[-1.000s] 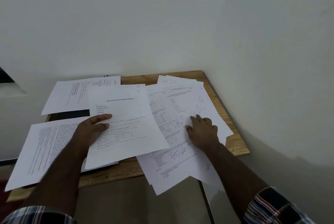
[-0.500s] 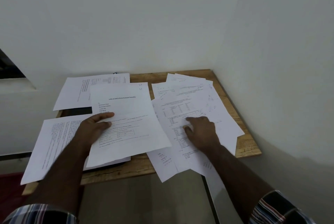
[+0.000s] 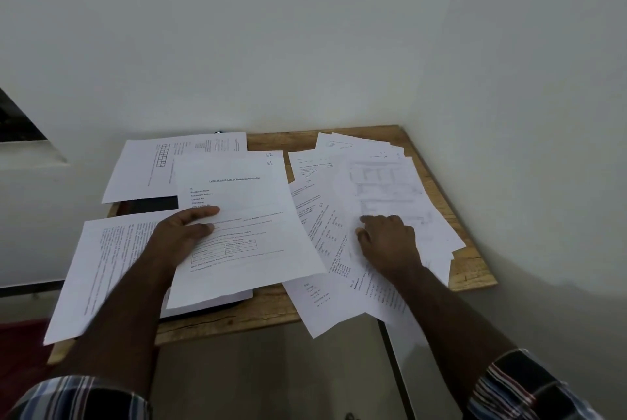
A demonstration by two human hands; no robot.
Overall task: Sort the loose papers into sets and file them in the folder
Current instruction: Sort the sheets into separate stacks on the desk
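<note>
papers [image 3: 339,216] blanket table [image 3: 271,311], walls [image 3: 509,114] hem rear and right

A plain office corner: small wooden desk [image 3: 424,162] against bare walls [image 3: 305,46], strewn with printed papers [image 3: 383,182].
</note>
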